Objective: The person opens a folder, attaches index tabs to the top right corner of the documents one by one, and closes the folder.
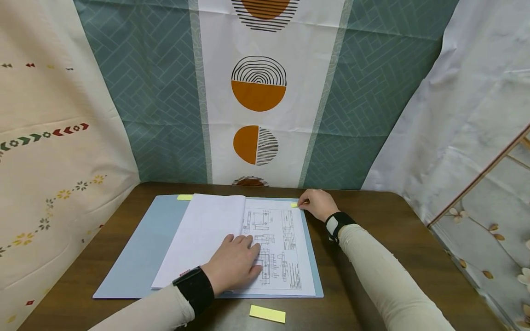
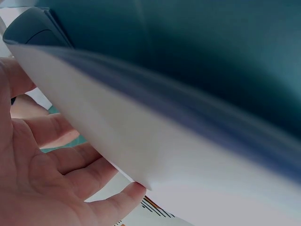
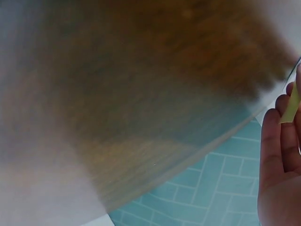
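A light blue folder [image 1: 141, 253] lies spread on the table with a stack of papers in it. The left page [image 1: 207, 220] is blank; the right page [image 1: 304, 271] carries technical drawings. My left hand [image 1: 233, 264] rests on the papers near the fold, its fingers loosely spread on the drawing page. Up at that page's top right corner, my right hand [image 1: 318, 203] pinches a small yellow sticky note [image 1: 294, 205] between thumb and fingers. The right wrist view shows the note [image 3: 291, 106] against the fingers, partly cut off by the frame edge.
A yellow sticky-note pad [image 1: 267, 314] lies on the brown table [image 1: 352, 294] just in front of the folder. Another yellow note [image 1: 184, 197] sits at the folder's top edge, left of the blank page. Patterned cloths [image 1: 165, 92] hang behind the table and at both sides.
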A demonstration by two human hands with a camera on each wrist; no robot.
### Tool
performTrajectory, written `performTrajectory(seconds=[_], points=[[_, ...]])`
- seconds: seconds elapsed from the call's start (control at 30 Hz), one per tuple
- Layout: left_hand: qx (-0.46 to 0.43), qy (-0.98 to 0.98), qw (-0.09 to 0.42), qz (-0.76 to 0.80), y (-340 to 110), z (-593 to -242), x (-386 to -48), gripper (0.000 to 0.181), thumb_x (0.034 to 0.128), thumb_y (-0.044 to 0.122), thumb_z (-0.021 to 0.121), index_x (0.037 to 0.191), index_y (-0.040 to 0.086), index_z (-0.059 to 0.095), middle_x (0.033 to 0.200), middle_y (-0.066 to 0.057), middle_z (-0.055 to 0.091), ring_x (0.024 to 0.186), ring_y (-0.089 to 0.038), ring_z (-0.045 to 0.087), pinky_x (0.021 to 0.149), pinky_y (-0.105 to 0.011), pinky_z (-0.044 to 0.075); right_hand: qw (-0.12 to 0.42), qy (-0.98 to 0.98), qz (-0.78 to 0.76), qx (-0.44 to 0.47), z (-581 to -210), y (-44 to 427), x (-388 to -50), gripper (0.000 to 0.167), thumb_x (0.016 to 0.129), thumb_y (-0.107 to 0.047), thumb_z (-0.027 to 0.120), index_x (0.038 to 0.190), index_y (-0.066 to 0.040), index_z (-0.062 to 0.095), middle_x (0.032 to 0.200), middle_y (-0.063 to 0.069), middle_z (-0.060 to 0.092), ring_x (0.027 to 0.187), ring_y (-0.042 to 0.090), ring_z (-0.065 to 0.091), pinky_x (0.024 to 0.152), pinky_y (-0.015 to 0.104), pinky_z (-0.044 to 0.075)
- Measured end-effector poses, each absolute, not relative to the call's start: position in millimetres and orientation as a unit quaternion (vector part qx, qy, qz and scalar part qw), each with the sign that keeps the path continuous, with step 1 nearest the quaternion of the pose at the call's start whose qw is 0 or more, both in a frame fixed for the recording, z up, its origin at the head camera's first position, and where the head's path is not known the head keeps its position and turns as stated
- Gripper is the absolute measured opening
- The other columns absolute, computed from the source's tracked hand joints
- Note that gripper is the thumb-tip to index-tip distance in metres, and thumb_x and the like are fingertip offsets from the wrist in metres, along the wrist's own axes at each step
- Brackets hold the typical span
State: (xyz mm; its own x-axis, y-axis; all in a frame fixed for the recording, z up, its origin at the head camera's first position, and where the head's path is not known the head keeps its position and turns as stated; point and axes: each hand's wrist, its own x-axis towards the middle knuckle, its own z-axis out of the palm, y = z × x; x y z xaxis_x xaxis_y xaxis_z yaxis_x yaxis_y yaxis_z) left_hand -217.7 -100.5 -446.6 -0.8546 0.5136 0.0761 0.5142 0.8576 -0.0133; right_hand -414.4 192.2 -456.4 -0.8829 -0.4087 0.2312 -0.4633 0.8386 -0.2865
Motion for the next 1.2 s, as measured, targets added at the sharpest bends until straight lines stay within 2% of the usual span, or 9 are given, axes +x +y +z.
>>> performTrajectory(seconds=[0.67, 0.8, 0.9, 0.97, 1.07, 1.13, 1.2], points=[[-0.271, -0.962, 0.035, 0.006, -100, -447, -218, 0.058, 0.0991, 0.052, 0.076, 0.141, 0.011, 0.074, 0.143, -0.014, 0.07, 0.133, -0.036, 0.065, 0.115, -0.061, 0.047, 0.082, -0.961, 0.138, 0.225, -458, 201, -410, 0.006, 0.098, -0.011, 0.086, 0.104, -0.01, 0.085, 0.107, 0.003, 0.08, 0.1, 0.024, 0.074, 0.096, 0.045, 0.06], [-0.279, -0.96, 0.001, 0.027, -97, -433, -226, 0.047, 0.0986, 0.047, 0.079, 0.13, 0.012, 0.077, 0.122, -0.011, 0.075, 0.112, -0.029, 0.069, 0.107, -0.055, 0.051, 0.09, -0.962, 0.131, 0.224, -457, 201, -408, 0.004, 0.098, -0.01, 0.085, 0.102, -0.01, 0.085, 0.107, 0.003, 0.08, 0.101, 0.025, 0.074, 0.096, 0.045, 0.06], [-0.28, -0.958, -0.034, 0.041, -91, -417, -238, 0.034, 0.0983, 0.041, 0.08, 0.12, 0.014, 0.08, 0.103, -0.006, 0.074, 0.091, -0.023, 0.065, 0.098, -0.052, 0.052, 0.097, -0.961, 0.129, 0.223, -456, 202, -407, 0.004, 0.097, -0.009, 0.086, 0.101, -0.009, 0.085, 0.106, 0.003, 0.08, 0.1, 0.025, 0.075, 0.095, 0.045, 0.06], [-0.278, -0.958, -0.046, 0.051, -85, -411, -249, 0.029, 0.0986, 0.038, 0.08, 0.117, 0.015, 0.081, 0.1, -0.005, 0.074, 0.086, -0.022, 0.064, 0.098, -0.052, 0.051, 0.099, -0.961, 0.129, 0.222, -456, 202, -407, 0.004, 0.097, -0.01, 0.086, 0.101, -0.01, 0.085, 0.105, 0.003, 0.081, 0.099, 0.024, 0.075, 0.094, 0.044, 0.06], [-0.28, -0.956, -0.034, 0.079, -74, -410, -267, 0.032, 0.1008, 0.039, 0.079, 0.122, 0.014, 0.081, 0.11, -0.004, 0.077, 0.094, -0.023, 0.071, 0.101, -0.052, 0.054, 0.094, -0.962, 0.13, 0.219, -456, 201, -407, 0.004, 0.098, -0.011, 0.086, 0.101, -0.011, 0.086, 0.104, 0.002, 0.081, 0.098, 0.023, 0.075, 0.093, 0.043, 0.061], [-0.282, -0.954, -0.014, 0.096, -65, -413, -280, 0.04, 0.1021, 0.041, 0.078, 0.13, 0.013, 0.078, 0.126, -0.005, 0.076, 0.11, -0.025, 0.073, 0.104, -0.053, 0.055, 0.094, -0.962, 0.13, 0.219, -456, 201, -408, 0.005, 0.097, -0.012, 0.087, 0.101, -0.011, 0.086, 0.103, 0.001, 0.081, 0.097, 0.023, 0.075, 0.092, 0.043, 0.061], [-0.284, -0.952, -0.006, 0.111, -54, -417, -294, 0.052, 0.1044, 0.046, 0.075, 0.144, 0.013, 0.071, 0.145, -0.004, 0.069, 0.128, -0.026, 0.069, 0.108, -0.052, 0.054, 0.096, -0.962, 0.133, 0.218, -456, 200, -408, 0.005, 0.096, -0.013, 0.088, 0.1, -0.01, 0.085, 0.102, 0.001, 0.081, 0.097, 0.023, 0.075, 0.092, 0.044, 0.061]])
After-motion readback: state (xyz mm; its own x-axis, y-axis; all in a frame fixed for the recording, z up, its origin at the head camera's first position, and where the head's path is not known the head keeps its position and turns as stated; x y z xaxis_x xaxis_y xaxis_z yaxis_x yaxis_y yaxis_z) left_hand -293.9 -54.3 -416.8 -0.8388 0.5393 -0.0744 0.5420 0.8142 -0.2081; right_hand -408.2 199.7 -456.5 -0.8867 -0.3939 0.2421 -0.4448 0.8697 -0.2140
